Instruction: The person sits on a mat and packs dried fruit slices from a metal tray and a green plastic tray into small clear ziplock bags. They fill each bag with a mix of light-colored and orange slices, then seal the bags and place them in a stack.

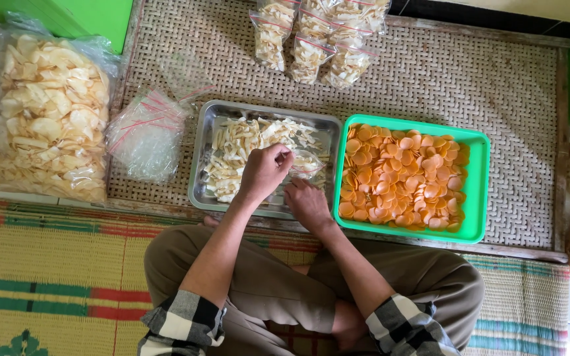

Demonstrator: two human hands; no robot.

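Woven mat (430,79): both hands, left (263,171) and right (306,203), seemingly pinch small bag (306,163) over tray (200,165).

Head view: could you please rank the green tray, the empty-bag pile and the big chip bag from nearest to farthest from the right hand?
From the right hand:
1. Green tray, just to its right.
2. Empty-bag pile, left of the metal tray.
3. Big chip bag, far left.

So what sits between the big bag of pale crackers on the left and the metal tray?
In the head view, a pile of empty clear bags lies on the woven mat between the big bag of pale crackers and the metal tray.
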